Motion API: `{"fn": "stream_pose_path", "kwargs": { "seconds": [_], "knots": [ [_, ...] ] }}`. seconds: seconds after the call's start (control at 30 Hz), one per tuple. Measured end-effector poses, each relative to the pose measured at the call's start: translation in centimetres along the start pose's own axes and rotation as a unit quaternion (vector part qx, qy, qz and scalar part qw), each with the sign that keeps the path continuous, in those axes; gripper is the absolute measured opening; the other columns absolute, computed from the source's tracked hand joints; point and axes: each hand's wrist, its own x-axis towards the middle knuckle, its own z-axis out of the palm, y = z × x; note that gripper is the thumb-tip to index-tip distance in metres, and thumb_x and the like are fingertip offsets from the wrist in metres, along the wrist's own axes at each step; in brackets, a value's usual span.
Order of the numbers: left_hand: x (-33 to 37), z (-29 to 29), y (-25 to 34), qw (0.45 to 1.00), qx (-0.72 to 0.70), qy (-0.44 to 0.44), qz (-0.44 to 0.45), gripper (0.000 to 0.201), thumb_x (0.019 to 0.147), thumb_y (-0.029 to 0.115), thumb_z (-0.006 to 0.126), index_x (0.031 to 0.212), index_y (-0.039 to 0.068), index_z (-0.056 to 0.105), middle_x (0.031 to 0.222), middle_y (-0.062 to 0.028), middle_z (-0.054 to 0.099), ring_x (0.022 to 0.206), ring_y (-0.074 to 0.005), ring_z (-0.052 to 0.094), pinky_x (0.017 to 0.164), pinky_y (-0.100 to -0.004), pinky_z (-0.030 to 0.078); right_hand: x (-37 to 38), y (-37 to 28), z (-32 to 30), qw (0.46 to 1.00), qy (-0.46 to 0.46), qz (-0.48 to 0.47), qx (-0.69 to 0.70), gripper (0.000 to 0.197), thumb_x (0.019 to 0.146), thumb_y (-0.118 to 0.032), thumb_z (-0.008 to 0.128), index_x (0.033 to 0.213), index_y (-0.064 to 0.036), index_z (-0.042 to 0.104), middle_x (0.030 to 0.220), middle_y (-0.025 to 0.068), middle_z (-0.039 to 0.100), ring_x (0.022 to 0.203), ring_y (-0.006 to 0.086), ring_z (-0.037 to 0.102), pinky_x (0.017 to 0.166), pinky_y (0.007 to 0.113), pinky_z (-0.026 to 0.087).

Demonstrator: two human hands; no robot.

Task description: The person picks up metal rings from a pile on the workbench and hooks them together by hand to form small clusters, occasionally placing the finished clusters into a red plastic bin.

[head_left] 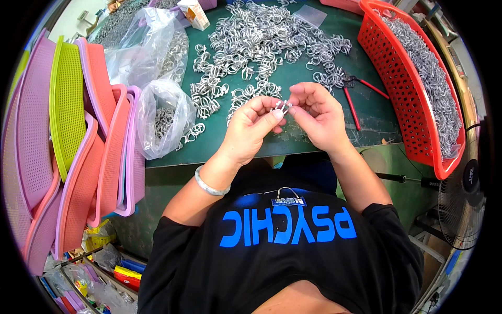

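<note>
My left hand (253,125) is closed, pinching a small silver metal ring (282,107) between thumb and fingers above the table's near edge. Facing it, my right hand (320,116) has its thumb and fingertips closed at the other side of the same piece. The fingertips partly cover the ring, so its full shape is hidden. Just beyond both hands, a big heap of similar silver rings (256,36) spreads over the green table (340,55). Red-handled pliers (351,107) lie to the right of my right hand.
A red perforated basket (400,78) full of rings stands at the right. Clear plastic bags (162,118) holding rings sit left of the heap. Stacked purple, green and pink baskets (68,99) crowd the left side. A small box (193,14) stands far back; a fan (460,209) is lower right.
</note>
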Motion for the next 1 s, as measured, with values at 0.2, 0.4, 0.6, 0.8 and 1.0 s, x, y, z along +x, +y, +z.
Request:
{"fn": "stream_pose_path", "kwargs": {
  "seconds": [0.2, 0.4, 0.6, 0.8, 1.0],
  "knots": [
    [0.0, 0.1, 0.0, 0.999, -0.008, 0.014, -0.029, 0.016, 0.087, 0.010, 0.052, 0.100, 0.001, 0.054, 0.090, -0.0051, 0.060, 0.075, -0.0112, 0.057, 0.064, -0.0226, 0.046, 0.2, -0.9, 0.1, 0.991, 0.004, 0.103, 0.091, 0.029, 0.078, 0.007, 0.053, 0.106, 0.0017, 0.048, 0.086, 0.0045, 0.056, 0.077, 0.0084, 0.055, 0.070, 0.021, 0.045],
    [0.0, -0.1, -0.1, 0.999, -0.014, 0.013, -0.040, 0.016, 0.087, 0.011, 0.051, 0.098, 0.002, 0.056, 0.087, -0.0041, 0.060, 0.072, -0.0101, 0.057, 0.062, -0.0218, 0.045, 0.3, -1.0, 0.0, 0.981, 0.004, 0.146, 0.125, 0.028, 0.077, 0.006, 0.054, 0.104, 0.0025, 0.048, 0.086, 0.0045, 0.056, 0.078, 0.0084, 0.055, 0.070, 0.020, 0.045],
    [-0.2, -0.2, -0.1, 0.999, -0.014, 0.013, -0.042, 0.015, 0.086, 0.011, 0.052, 0.098, 0.002, 0.057, 0.087, -0.0036, 0.061, 0.072, -0.0099, 0.057, 0.062, -0.0214, 0.045, 0.1, -0.5, 0.0, 0.984, 0.002, 0.137, 0.117, 0.027, 0.077, 0.006, 0.053, 0.104, 0.0019, 0.049, 0.086, 0.0038, 0.055, 0.077, 0.0077, 0.054, 0.070, 0.020, 0.044],
    [-0.2, -0.3, -0.3, 1.000, 0.003, 0.015, -0.005, 0.021, 0.083, 0.006, 0.055, 0.104, 0.001, 0.058, 0.090, -0.0044, 0.060, 0.078, -0.0107, 0.056, 0.066, -0.0223, 0.046, -0.3, 0.1, -0.1, 0.998, 0.009, -0.035, -0.049, 0.025, 0.075, 0.008, 0.056, 0.100, 0.0002, 0.053, 0.082, 0.0051, 0.057, 0.075, 0.0091, 0.055, 0.064, 0.022, 0.045],
    [-0.3, -0.2, -0.4, 0.999, 0.031, 0.018, 0.039, 0.022, 0.082, 0.001, 0.056, 0.104, 0.000, 0.059, 0.092, -0.0059, 0.060, 0.083, -0.0119, 0.056, 0.071, -0.0228, 0.046, 0.0, -0.5, -0.2, 0.971, -0.004, -0.165, -0.170, 0.026, 0.071, 0.010, 0.058, 0.094, -0.0003, 0.057, 0.080, 0.0079, 0.058, 0.071, 0.0147, 0.057, 0.061, 0.024, 0.046]
  ]
}}
